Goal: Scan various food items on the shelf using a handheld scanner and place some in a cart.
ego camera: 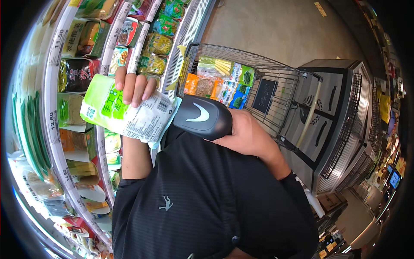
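My left hand grips a green-and-white plastic food packet, its fingers folded over the top edge. A printed barcode on the packet's pale side faces up, near the right end. In my right hand is a black handheld barcode scanner with a light swoosh-shaped mark. Its head points left and appears to meet or overlap the packet's edge; I cannot tell if they touch. My right fingers are mostly hidden beneath the scanner.
A wire shopping cart stands ahead, with several bagged foods in it. Along my left run refrigerated shelves of packed foods with price strips. At right is a grey-and-black display cabinet with wire racks. Grey floor stretches beyond the cart.
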Action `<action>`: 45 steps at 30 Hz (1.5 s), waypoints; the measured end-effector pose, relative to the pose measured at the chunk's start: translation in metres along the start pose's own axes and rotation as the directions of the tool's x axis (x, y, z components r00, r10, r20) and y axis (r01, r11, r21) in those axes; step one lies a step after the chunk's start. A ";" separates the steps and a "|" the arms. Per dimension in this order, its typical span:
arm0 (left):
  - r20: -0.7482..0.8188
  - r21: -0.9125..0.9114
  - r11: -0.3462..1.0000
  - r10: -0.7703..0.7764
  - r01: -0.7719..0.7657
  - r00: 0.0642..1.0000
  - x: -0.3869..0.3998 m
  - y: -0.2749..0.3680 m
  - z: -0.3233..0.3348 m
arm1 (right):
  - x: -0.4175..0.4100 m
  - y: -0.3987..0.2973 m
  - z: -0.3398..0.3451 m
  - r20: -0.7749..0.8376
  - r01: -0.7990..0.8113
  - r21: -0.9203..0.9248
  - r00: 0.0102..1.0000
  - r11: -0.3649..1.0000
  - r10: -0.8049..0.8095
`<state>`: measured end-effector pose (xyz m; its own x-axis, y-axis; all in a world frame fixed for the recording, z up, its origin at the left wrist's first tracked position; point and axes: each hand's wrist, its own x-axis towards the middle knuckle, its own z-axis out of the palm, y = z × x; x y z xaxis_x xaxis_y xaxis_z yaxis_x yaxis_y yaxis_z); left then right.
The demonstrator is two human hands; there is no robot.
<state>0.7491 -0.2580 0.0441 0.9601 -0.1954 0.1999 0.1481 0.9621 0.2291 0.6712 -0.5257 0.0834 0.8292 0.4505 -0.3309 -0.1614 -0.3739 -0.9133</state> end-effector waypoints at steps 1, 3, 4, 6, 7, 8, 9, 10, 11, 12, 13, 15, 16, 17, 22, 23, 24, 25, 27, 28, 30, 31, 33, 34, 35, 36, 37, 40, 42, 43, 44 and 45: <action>0.000 0.002 1.000 -0.010 0.010 1.000 0.002 -0.005 0.001 | -0.001 0.001 -0.003 -0.023 0.060 0.022 0.998 0.998 -0.059; 0.031 0.032 0.999 -0.011 0.010 0.999 0.004 -0.015 0.002 | -0.004 0.006 -0.009 -0.054 0.118 0.044 0.992 0.992 -0.116; 0.014 0.037 0.999 -0.014 0.013 1.000 0.004 -0.020 0.006 | -0.005 0.009 -0.012 -0.036 0.119 0.021 0.992 0.993 -0.118; 0.026 0.033 0.999 -0.029 0.028 0.999 0.007 -0.027 0.007 | -0.008 0.011 -0.017 -0.022 0.121 -0.001 0.992 0.993 -0.121; 0.039 0.030 0.999 -0.038 0.037 0.999 0.008 -0.029 0.008 | -0.009 0.008 -0.019 -0.013 0.098 0.014 0.995 0.995 -0.098; 0.041 0.030 0.999 -0.041 0.040 0.998 0.008 -0.032 0.010 | -0.010 0.007 -0.021 -0.003 0.076 0.027 0.997 0.997 -0.076; 0.019 0.043 0.999 -0.013 0.012 1.000 0.009 -0.035 0.012 | -0.011 0.007 -0.022 -0.006 0.078 0.028 0.997 0.997 -0.078; -0.003 0.056 0.998 0.017 -0.017 1.000 0.009 -0.039 0.014 | -0.012 0.007 -0.023 -0.018 0.097 0.032 0.995 0.995 -0.097; 0.000 0.057 0.998 0.016 -0.016 1.000 0.009 -0.041 0.018 | -0.012 0.007 -0.024 -0.030 0.117 0.035 0.993 0.993 -0.116; -0.013 0.082 0.996 0.029 -0.028 0.999 0.010 -0.044 0.024 | -0.013 0.007 -0.024 -0.034 0.116 0.033 0.993 0.993 -0.115; -0.025 0.106 0.993 0.044 -0.041 0.999 0.010 -0.045 0.027 | -0.013 0.007 -0.025 -0.072 0.115 0.042 0.991 0.992 -0.112; 0.028 0.082 0.997 0.009 -0.012 1.000 0.008 -0.041 0.025 | -0.011 0.010 -0.025 -0.113 0.116 0.049 0.988 0.992 -0.109; 0.078 0.054 0.998 -0.020 0.015 0.997 0.007 -0.039 0.025 | -0.009 0.012 -0.025 -0.156 0.094 0.102 0.985 0.990 -0.078; 0.129 0.028 0.999 -0.047 0.044 0.991 0.007 -0.038 0.025 | -0.008 0.013 -0.025 -0.196 0.075 0.155 0.980 0.985 -0.044; 0.227 -0.073 0.996 -0.042 0.060 0.973 0.009 -0.029 0.021 | -0.015 0.004 -0.028 -0.109 0.144 0.099 0.985 0.985 -0.133; 0.226 -0.073 0.996 -0.040 0.058 0.973 0.009 -0.026 0.021 | -0.017 -0.001 -0.029 -0.108 0.144 0.098 0.985 0.985 -0.133; 0.227 -0.068 0.995 -0.050 0.068 0.973 0.008 -0.024 0.020 | -0.019 -0.007 -0.030 -0.059 0.093 0.077 0.994 0.993 -0.088; 0.229 -0.063 0.995 -0.060 0.077 0.972 0.008 -0.023 0.019 | -0.021 -0.013 -0.030 -0.011 0.042 0.053 0.999 0.998 -0.042; 0.221 -0.056 0.996 -0.060 0.074 0.974 0.006 -0.021 0.019 | -0.022 -0.022 -0.030 -0.015 0.061 0.057 0.998 0.996 -0.061; 0.213 -0.049 0.996 -0.060 0.072 0.975 0.005 -0.020 0.019 | -0.021 -0.025 -0.029 -0.002 0.065 0.010 0.998 0.998 -0.065; 0.202 -0.051 0.997 -0.052 0.064 0.978 0.004 -0.021 0.018 | -0.018 -0.027 -0.026 0.011 0.067 -0.041 0.998 0.997 -0.066; 0.191 -0.049 0.997 -0.047 0.057 0.980 0.004 -0.021 0.018 | -0.016 -0.026 -0.024 0.022 0.063 -0.032 0.998 0.998 -0.062; 0.202 -0.042 0.997 -0.052 0.062 0.978 0.005 -0.021 0.016 | -0.014 -0.023 -0.020 0.033 0.057 -0.025 0.998 0.998 -0.056; 0.213 -0.032 0.997 -0.059 0.068 0.975 0.006 -0.022 0.015 | -0.013 -0.019 -0.018 0.011 0.089 -0.049 0.996 0.995 -0.088; 0.213 -0.036 0.997 -0.060 0.069 0.975 0.005 -0.022 0.016 | -0.012 -0.016 -0.016 -0.010 0.120 -0.074 0.993 0.990 -0.121; 0.180 -0.032 0.998 -0.052 0.059 0.982 0.004 -0.022 0.017 | -0.012 -0.011 -0.015 -0.015 0.114 -0.078 0.993 0.990 -0.116; 0.147 -0.028 0.998 -0.046 0.050 0.988 0.004 -0.024 0.017 | -0.011 -0.006 -0.014 -0.005 0.112 -0.078 0.994 0.991 -0.112; 0.129 0.039 0.998 -0.052 0.047 0.990 0.005 -0.029 0.006 | -0.012 -0.001 -0.016 0.001 0.076 -0.054 0.997 0.996 -0.076; 0.043 0.217 0.973 -0.088 0.076 0.995 0.007 -0.032 -0.006 | -0.017 0.011 -0.019 -0.053 0.021 -0.038 0.998 0.999 -0.023; 0.045 0.324 0.938 -0.145 0.123 0.988 0.009 -0.028 -0.026 | -0.020 0.026 -0.019 -0.096 -0.001 -0.043 0.995 0.999 -0.003; -0.121 0.466 0.868 -0.131 0.173 0.984 0.003 -0.029 -0.039 | -0.021 0.038 -0.021 -0.141 -0.093 0.015 0.986 0.996 0.094; -0.282 0.583 0.775 -0.090 0.245 0.955 -0.001 -0.031 -0.045 | -0.023 0.067 -0.023 -0.164 -0.171 -0.022 0.973 0.985 0.165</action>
<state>0.7545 -0.2787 -0.0063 0.9706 -0.2197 -0.0981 0.2117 0.5863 0.7820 0.6535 -0.5801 0.0354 0.8673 0.2437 -0.4341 -0.2891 -0.4633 -0.8377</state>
